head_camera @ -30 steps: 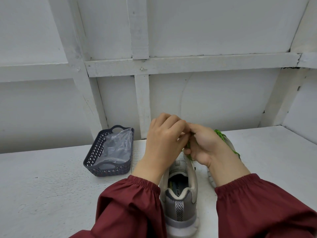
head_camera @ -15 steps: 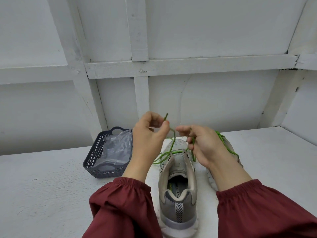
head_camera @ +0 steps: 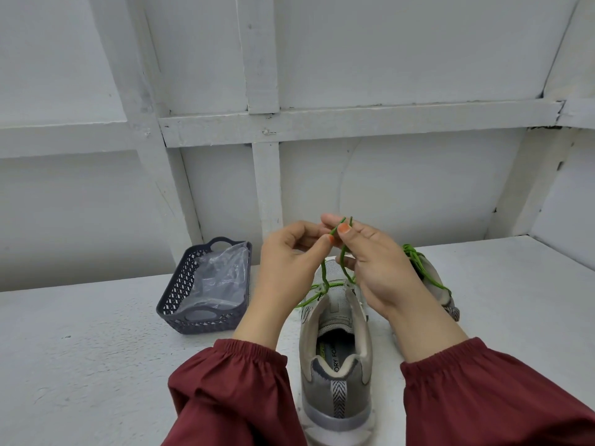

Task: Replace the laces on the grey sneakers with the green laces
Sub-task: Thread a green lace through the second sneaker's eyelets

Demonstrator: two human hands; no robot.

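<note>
a second ago both hands were bunched low over the tongue of the near grey sneaker (head_camera: 336, 349). half a second ago they had drawn apart, each lifting one end of the green lace (head_camera: 324, 273). now they have met again higher up, at the centre of the frame.

the left hand (head_camera: 289, 262) pinches one lace end between thumb and forefinger. the right hand (head_camera: 376, 265) pinches the other the same way, its remaining fingers curled loosely. the two tips stand up side by side above the touching fingertips. both strands run down from there to the top eyelets of the near sneaker, which sits heel towards the camera at lower centre on the white table (head_camera: 80, 349). a slack loop of lace trails off the shoe's left side.

judging from this, the threading on this shoe looks finished. the person seems to be matching the two ends for length, and a knot or bow would likely follow. nothing is tied yet.

the second grey sneaker (head_camera: 442, 291) lies just right of the right hand, partly hidden behind it, with a green lace (head_camera: 421, 268) already showing on it. so the task appears close to its end.

at centre left, well apart from the shoes, a dark mesh basket (head_camera: 180, 304) holds a clear plastic bag (head_camera: 222, 275). it has not moved across the three moments. dark red sleeves (head_camera: 231, 391) cover both forearms.
</note>
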